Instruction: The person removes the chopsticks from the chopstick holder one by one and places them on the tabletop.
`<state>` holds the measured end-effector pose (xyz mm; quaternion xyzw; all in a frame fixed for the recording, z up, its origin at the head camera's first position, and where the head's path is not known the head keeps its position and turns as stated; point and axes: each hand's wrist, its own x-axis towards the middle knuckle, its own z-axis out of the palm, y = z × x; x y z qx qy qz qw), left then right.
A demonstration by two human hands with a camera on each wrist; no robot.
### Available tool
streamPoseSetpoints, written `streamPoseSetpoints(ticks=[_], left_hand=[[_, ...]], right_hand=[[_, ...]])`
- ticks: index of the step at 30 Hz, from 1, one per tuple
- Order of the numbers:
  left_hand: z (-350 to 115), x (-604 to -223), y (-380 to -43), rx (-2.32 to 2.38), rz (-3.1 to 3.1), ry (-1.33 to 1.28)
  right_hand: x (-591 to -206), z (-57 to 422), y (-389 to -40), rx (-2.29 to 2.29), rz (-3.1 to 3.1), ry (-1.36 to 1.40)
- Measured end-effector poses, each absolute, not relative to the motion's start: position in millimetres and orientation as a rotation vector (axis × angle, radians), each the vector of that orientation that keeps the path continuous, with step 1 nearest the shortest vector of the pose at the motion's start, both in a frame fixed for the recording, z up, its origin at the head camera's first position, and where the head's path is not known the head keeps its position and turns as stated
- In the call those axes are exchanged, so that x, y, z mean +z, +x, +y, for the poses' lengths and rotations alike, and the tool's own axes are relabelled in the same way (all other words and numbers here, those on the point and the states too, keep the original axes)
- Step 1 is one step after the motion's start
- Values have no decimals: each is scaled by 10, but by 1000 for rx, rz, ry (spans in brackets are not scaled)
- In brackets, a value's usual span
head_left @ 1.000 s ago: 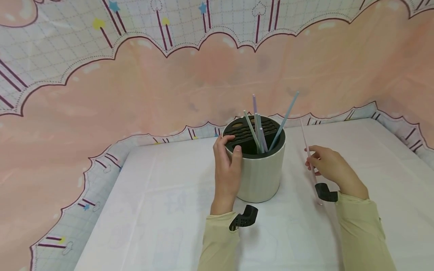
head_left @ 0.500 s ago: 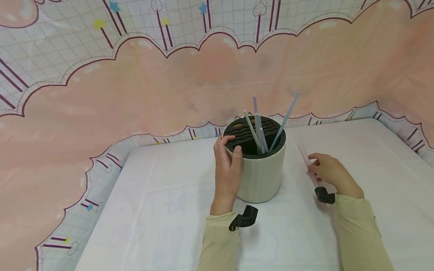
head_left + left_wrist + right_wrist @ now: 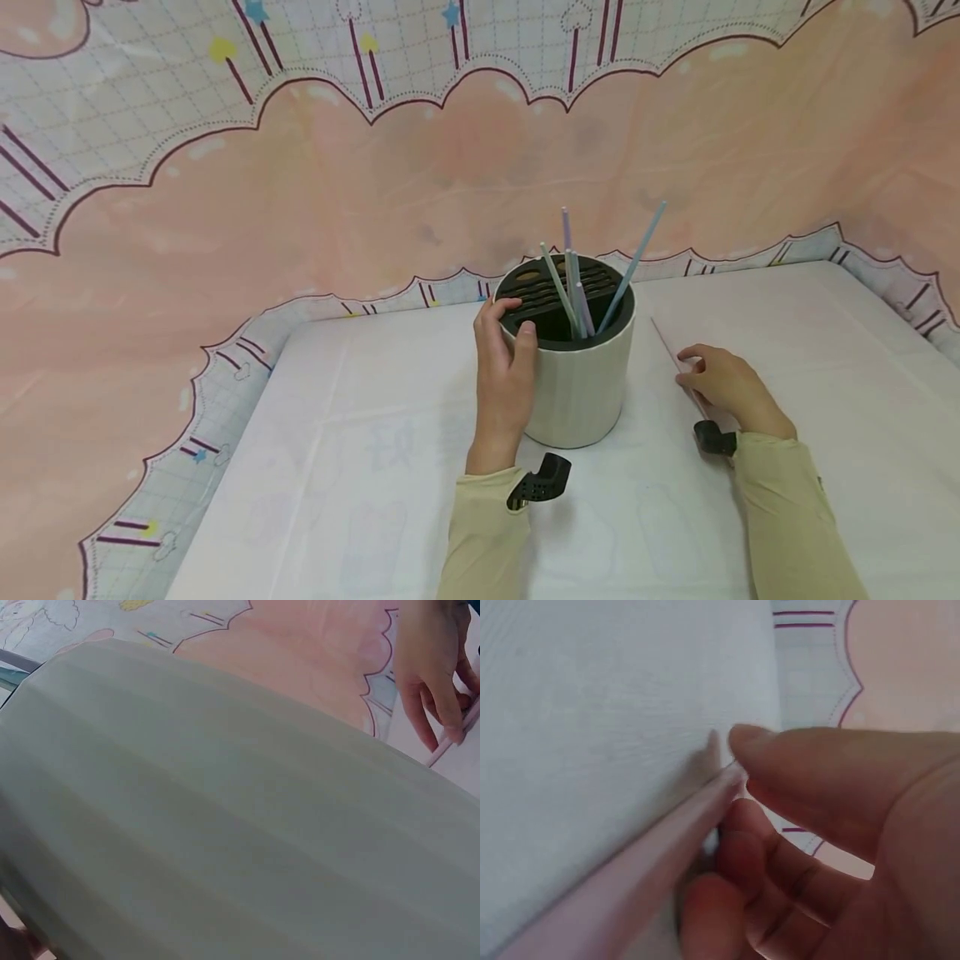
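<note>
Right grip (image 3: 731, 383): pinched on pink straw (image 3: 630, 877), thumb against fingers.
Pink straw: held slanted, right of holder (image 3: 576, 396), apart from it; contact with surface (image 3: 360, 467) can't be told.
Left grip (image 3: 504, 377): hooked over holder's left rim; holder kept upright.
Pastel straws (image 3: 558, 290): leaned in holder's open compartment.
Slip risk: thin straw could be rolled loose by light pinch.
Tip risk: holder could be toppled if rim is pulled.

The pot (image 3: 579, 392) stands on the table (image 3: 360, 433) with sticks (image 3: 633, 264) in it. Your left hand (image 3: 504, 387) is on its left side. One more stick (image 3: 630, 889) is in your right hand (image 3: 729, 383), to the right of the pot. The cloth (image 3: 420, 192) is behind the table.
</note>
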<state>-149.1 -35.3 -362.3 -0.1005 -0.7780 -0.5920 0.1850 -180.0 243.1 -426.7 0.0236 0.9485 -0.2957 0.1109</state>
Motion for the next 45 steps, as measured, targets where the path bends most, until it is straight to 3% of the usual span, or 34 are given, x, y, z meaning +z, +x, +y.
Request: streamPoseSetpoints(ticks=[7, 18, 28, 37, 45], left_hand=[[-364, -3641, -1484, -1675, -2196, -275], [-360, -3643, -1490, -1669, -2206, -273], [-364, -3635, -1499, -1660, -2200, -275], [-361, -3608, -1498, -1650, -2210, -262], [-363, -3600, -1508, -1637, -2205, -274]], right_hand=[[-4147, 2398, -1766, -984, 2888, 52], [-3788, 2161, -1687, -1527, 3145, 16], [-3485, 1782, -1550, -2091, 2867, -329], [-3373, 1525, -1484, -2142, 2654, -676], [-3403, 1478, -1480, -1799, 2970, -706]])
